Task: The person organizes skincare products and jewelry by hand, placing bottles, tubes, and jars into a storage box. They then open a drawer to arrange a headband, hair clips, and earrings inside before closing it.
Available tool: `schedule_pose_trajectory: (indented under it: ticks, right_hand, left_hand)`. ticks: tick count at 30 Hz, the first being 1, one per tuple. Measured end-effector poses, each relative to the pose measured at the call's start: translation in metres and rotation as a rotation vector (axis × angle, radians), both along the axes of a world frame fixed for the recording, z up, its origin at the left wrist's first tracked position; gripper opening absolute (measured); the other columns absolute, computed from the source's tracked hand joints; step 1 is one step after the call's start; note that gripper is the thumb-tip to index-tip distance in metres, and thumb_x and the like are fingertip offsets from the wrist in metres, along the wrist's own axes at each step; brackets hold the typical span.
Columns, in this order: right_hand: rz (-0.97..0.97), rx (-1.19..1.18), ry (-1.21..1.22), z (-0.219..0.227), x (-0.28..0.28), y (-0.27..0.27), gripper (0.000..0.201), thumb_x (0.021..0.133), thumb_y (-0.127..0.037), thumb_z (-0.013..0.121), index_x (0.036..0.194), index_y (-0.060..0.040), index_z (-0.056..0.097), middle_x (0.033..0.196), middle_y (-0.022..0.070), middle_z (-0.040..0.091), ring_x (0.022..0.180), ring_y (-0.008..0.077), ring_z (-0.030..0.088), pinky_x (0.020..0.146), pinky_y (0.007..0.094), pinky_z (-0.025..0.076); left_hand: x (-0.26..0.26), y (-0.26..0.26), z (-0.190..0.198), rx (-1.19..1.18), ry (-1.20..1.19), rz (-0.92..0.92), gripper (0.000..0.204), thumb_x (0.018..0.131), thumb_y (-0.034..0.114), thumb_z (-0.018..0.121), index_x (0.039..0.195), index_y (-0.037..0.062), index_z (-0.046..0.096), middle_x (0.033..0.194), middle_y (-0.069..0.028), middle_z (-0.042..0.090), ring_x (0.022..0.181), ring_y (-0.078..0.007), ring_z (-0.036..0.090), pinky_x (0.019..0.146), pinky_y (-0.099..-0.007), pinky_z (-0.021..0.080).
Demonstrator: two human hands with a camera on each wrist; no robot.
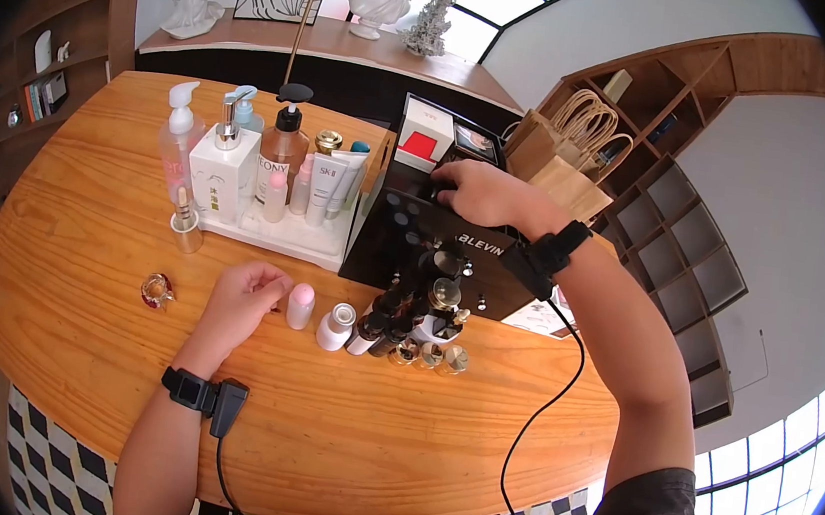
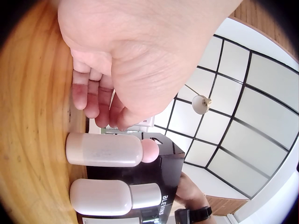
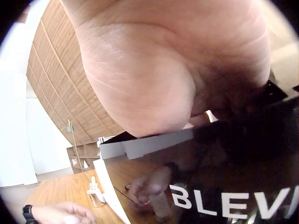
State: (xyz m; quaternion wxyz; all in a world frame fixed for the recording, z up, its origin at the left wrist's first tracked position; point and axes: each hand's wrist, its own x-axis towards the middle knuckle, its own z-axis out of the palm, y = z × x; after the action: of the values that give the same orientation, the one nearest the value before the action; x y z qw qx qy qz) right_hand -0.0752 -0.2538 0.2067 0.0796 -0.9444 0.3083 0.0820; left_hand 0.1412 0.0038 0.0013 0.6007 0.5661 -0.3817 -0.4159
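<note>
My left hand rests on the wooden table with its fingers loosely curled and nothing in them. Right beside the fingertips stands a small pale bottle with a pink cap, and past it a white bottle. My right hand lies on top of a black box lettered BLEVIN, fingers bent down over its upper back edge. The right wrist view hides the fingertips behind the palm.
Several dark and gold-capped bottles crowd the box's front. A white tray behind my left hand carries pump bottles and tubes. A small glass flask sits left of that hand. Paper bags stand behind the box.
</note>
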Motion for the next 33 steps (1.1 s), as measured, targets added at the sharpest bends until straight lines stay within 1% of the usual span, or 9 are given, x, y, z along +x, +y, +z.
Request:
schedule_pose_trajectory:
  ticks: [4, 7, 8, 11, 24, 26, 27, 29, 33]
  right_hand:
    - [0.012, -0.067, -0.035, 0.006, -0.005, 0.000, 0.042, 0.100, -0.014, 0.063, 0.138, 0.0033, 0.066, 0.128, 0.0234, 0.073, 0.121, 0.0346, 0.069, 0.106, 0.0411, 0.052]
    - [0.006, -0.038, -0.252, 0.015, -0.008, -0.018, 0.035, 0.099, -0.011, 0.062, 0.128, 0.0059, 0.072, 0.115, 0.0184, 0.078, 0.104, 0.0267, 0.075, 0.095, 0.0371, 0.058]
    - [0.005, -0.037, -0.251, 0.019, -0.008, -0.024, 0.035, 0.099, -0.011, 0.062, 0.128, 0.0059, 0.072, 0.115, 0.0184, 0.078, 0.104, 0.0267, 0.075, 0.095, 0.0371, 0.058]
    - [-0.191, 0.207, -0.428, 0.028, -0.009, -0.031, 0.034, 0.101, -0.011, 0.061, 0.123, 0.0117, 0.072, 0.108, 0.0177, 0.077, 0.095, 0.0201, 0.072, 0.091, 0.0337, 0.058]
    - [-0.152, 0.157, -0.360, 0.020, -0.009, -0.024, 0.031, 0.098, -0.012, 0.064, 0.119, 0.0098, 0.074, 0.103, 0.0150, 0.078, 0.094, 0.0195, 0.073, 0.089, 0.0339, 0.057]
    - [-0.080, 0.049, -0.381, 0.016, -0.008, -0.027, 0.031, 0.091, -0.011, 0.063, 0.112, 0.0063, 0.078, 0.100, 0.0235, 0.079, 0.096, 0.0322, 0.076, 0.090, 0.0397, 0.058]
    - [-0.079, 0.049, -0.381, 0.014, -0.008, -0.029, 0.031, 0.091, -0.011, 0.063, 0.112, 0.0063, 0.078, 0.100, 0.0235, 0.079, 0.096, 0.0322, 0.076, 0.090, 0.0397, 0.058]
    - [-0.101, 0.007, -0.315, 0.013, -0.006, -0.028, 0.031, 0.097, -0.012, 0.064, 0.119, 0.0074, 0.075, 0.105, 0.0158, 0.079, 0.097, 0.0237, 0.073, 0.093, 0.0352, 0.056]
    - [-0.080, -0.003, -0.296, 0.010, -0.005, -0.027, 0.033, 0.098, -0.013, 0.064, 0.121, 0.0074, 0.075, 0.107, 0.0174, 0.079, 0.100, 0.0261, 0.073, 0.094, 0.0360, 0.056]
  left_hand:
    - [-0.001, 0.001, 0.003, 0.001, 0.010, 0.002, 0.015, 0.104, 0.013, 0.069, 0.104, -0.0018, 0.072, 0.092, -0.0022, 0.074, 0.082, -0.0074, 0.066, 0.073, -0.0235, 0.052]
    - [0.000, 0.001, 0.001, -0.002, -0.014, -0.004, 0.015, 0.104, 0.013, 0.069, 0.104, -0.0021, 0.072, 0.093, -0.0027, 0.074, 0.083, -0.0078, 0.067, 0.074, -0.0236, 0.052]
    - [-0.001, 0.001, 0.001, -0.001, -0.014, -0.005, 0.015, 0.104, 0.013, 0.069, 0.104, -0.0021, 0.072, 0.093, -0.0027, 0.074, 0.083, -0.0078, 0.067, 0.074, -0.0236, 0.052]
    - [-0.001, 0.001, 0.003, 0.002, -0.016, 0.001, 0.015, 0.104, 0.013, 0.069, 0.105, -0.0022, 0.072, 0.093, -0.0028, 0.074, 0.083, -0.0078, 0.067, 0.074, -0.0237, 0.052]
    - [-0.001, 0.000, 0.001, 0.011, -0.017, 0.005, 0.016, 0.103, 0.013, 0.070, 0.105, -0.0026, 0.072, 0.093, -0.0027, 0.074, 0.083, -0.0080, 0.067, 0.075, -0.0242, 0.053]
    - [-0.001, 0.000, 0.001, 0.013, -0.022, 0.006, 0.016, 0.103, 0.013, 0.069, 0.104, -0.0026, 0.072, 0.093, -0.0027, 0.074, 0.083, -0.0081, 0.067, 0.075, -0.0243, 0.053]
    - [-0.001, 0.000, 0.002, 0.009, -0.023, 0.005, 0.016, 0.104, 0.013, 0.069, 0.104, -0.0026, 0.072, 0.093, -0.0027, 0.074, 0.083, -0.0081, 0.066, 0.075, -0.0243, 0.053]
    - [-0.001, 0.000, 0.002, 0.006, -0.023, 0.005, 0.016, 0.104, 0.013, 0.069, 0.104, -0.0026, 0.072, 0.093, -0.0026, 0.074, 0.083, -0.0081, 0.066, 0.074, -0.0242, 0.052]
    - [-0.002, 0.000, 0.002, 0.002, -0.024, 0.000, 0.015, 0.104, 0.014, 0.068, 0.103, -0.0011, 0.072, 0.090, -0.0006, 0.071, 0.080, -0.0064, 0.062, 0.072, -0.0227, 0.049]
